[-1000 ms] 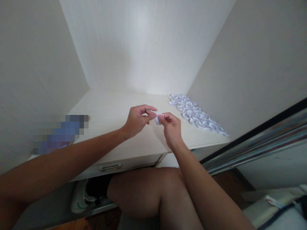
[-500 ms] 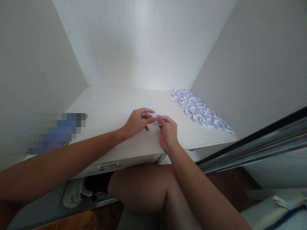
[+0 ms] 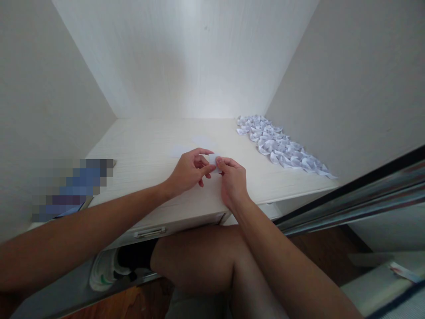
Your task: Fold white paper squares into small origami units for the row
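Observation:
A small white piece of paper (image 3: 212, 158) is held just above the desktop, between my two hands. My right hand (image 3: 234, 180) pinches its right side between thumb and bent fingers. On the left side of the paper, my left hand (image 3: 190, 172) has its thumb pressed at the lower edge, with the index finger stretched along the top. The fingers hide much of the paper, so its folds cannot be made out. Behind my hands, pale paper sheets (image 3: 182, 151) lie flat on the white desktop (image 3: 146, 137).
Several folded white paper pieces (image 3: 282, 144) lie in rows along the right wall. A blurred-out blue item (image 3: 78, 184) lies at the left. A drawer with a metal handle (image 3: 150, 232) is under the front edge. My bent leg (image 3: 195, 257) is below.
The view has shifted slightly. Both hands stay on the small paper, and a little more of its upper left part shows between the fingers.

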Motion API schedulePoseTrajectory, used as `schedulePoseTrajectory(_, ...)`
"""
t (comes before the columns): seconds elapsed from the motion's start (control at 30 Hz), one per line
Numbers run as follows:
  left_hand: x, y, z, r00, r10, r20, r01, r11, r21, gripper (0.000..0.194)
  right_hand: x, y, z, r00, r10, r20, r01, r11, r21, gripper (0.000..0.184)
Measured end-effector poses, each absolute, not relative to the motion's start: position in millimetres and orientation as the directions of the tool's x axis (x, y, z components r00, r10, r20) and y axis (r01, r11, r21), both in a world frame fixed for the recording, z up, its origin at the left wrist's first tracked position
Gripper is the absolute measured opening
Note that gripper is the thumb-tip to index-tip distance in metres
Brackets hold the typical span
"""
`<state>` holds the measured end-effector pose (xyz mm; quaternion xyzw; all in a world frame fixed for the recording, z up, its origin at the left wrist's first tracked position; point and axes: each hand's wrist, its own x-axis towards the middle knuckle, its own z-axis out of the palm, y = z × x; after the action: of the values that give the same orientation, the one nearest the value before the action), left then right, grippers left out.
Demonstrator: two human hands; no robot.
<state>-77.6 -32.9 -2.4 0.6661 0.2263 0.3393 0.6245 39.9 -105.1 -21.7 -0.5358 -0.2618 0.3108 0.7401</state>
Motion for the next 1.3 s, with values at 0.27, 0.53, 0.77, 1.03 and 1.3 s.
schedulePoseTrajectory(0.27,-77.6,-32.4,-5.4,0.673,0.735,0.082,-0.056,-0.059,0.997,0.058,39.4,-105.6,-23.5,0.677,0.734,0.058,-0.196,0.256,-0.947,0.024)
schedulePoseTrajectory(0.53,-78.0,-31.9,-3.9,0.678,0.734,0.037,-0.022,-0.03,0.999,0.058,41.1,-102.9,-27.4,0.688,0.723,0.057,-0.188,0.253,-0.949,0.026)
schedulePoseTrajectory(0.77,-77.7,-30.6,-6.0,0.665,0.747,0.012,-0.023,0.004,1.0,0.057,42.5,-101.2,-29.9,0.689,0.723,0.054,-0.224,0.284,-0.932,0.027)
schedulePoseTrajectory(1.03,-76.3,-30.9,-12.2,0.652,0.749,0.115,-0.069,-0.093,0.993,0.048,45.0,-101.7,-28.6,0.689,0.723,0.054,-0.247,0.304,-0.92,0.027)
schedulePoseTrajectory(1.3,-76.4,-22.8,-17.7,0.533,0.759,0.373,-0.168,-0.337,0.926,0.031,42.8,-106.7,-25.2,0.611,0.788,0.079,-0.229,0.271,-0.935,0.029)
